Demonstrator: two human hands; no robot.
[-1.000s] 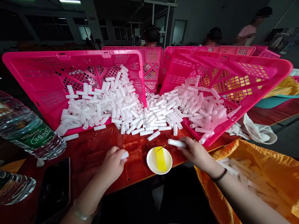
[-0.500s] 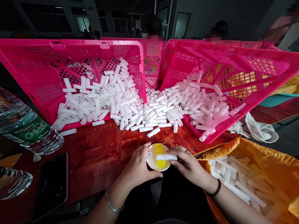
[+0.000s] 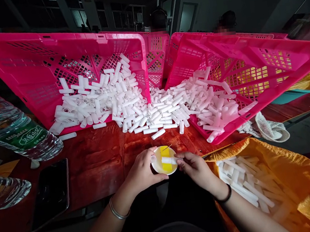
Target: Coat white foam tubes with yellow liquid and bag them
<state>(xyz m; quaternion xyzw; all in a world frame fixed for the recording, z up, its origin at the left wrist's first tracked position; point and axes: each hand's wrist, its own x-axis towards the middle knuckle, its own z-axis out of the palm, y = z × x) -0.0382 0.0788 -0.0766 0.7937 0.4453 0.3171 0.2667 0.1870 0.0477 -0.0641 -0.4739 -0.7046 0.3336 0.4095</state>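
My left hand (image 3: 141, 171) is closed round the side of a small white bowl (image 3: 157, 168). A short white tube (image 3: 153, 159) is also at the fingers of that hand, its round open end showing at the bowl's edge. Inside the bowl lies a bright yellow block (image 3: 166, 167), and a thin stick (image 3: 167, 148) leans at the far rim. In my right hand (image 3: 198, 170) a white tube (image 3: 167, 160) is pinched between thumb and fingers. It lies roughly level over the bowl, pointing left; its right end is hidden by the fingers.
Two tipped pink crates (image 3: 66, 38) (image 3: 247, 45) spill many white tubes (image 3: 160, 110) onto the red table (image 3: 100, 147). At left are water bottles (image 3: 32, 138) and a phone (image 3: 52, 191). An orange sack (image 3: 293, 168) with longer tubes is at right; people sit beyond.
The view has shifted slightly. My right hand's fingers have moved left along the tubes over the bowl, so less white shows beyond them. My left hand keeps its hold on the bowl.
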